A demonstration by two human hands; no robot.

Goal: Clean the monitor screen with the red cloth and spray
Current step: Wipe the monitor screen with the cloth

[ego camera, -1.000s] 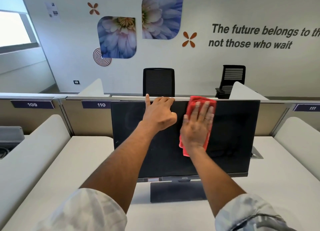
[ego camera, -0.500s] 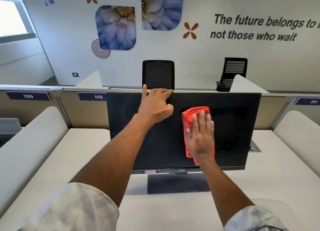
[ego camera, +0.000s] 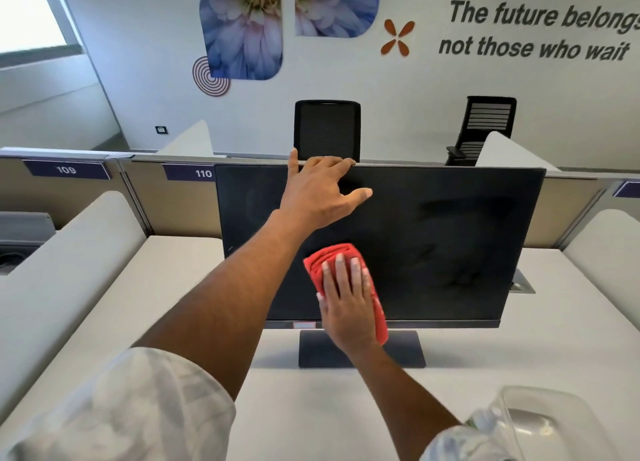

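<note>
Two bare hands work at a black monitor (ego camera: 433,239) that stands on a white bench (ego camera: 540,356), its dark screen showing faint smears toward its right half. At the monitor's top edge the left hand (ego camera: 317,192) steadies the frame, its fingers (ego camera: 332,163) curled over the rim and the thumb spread across the glass. Low on the screen, left of its middle, the right hand (ego camera: 346,305) lies flat with fingers spread and straight, pressing the red cloth (ego camera: 375,301) against the glass; the cloth's lower end hangs past the monitor's bottom bezel. Near the monitor's foot, at the bench's front right, a clear container (ego camera: 540,422) shows blurred.
</note>
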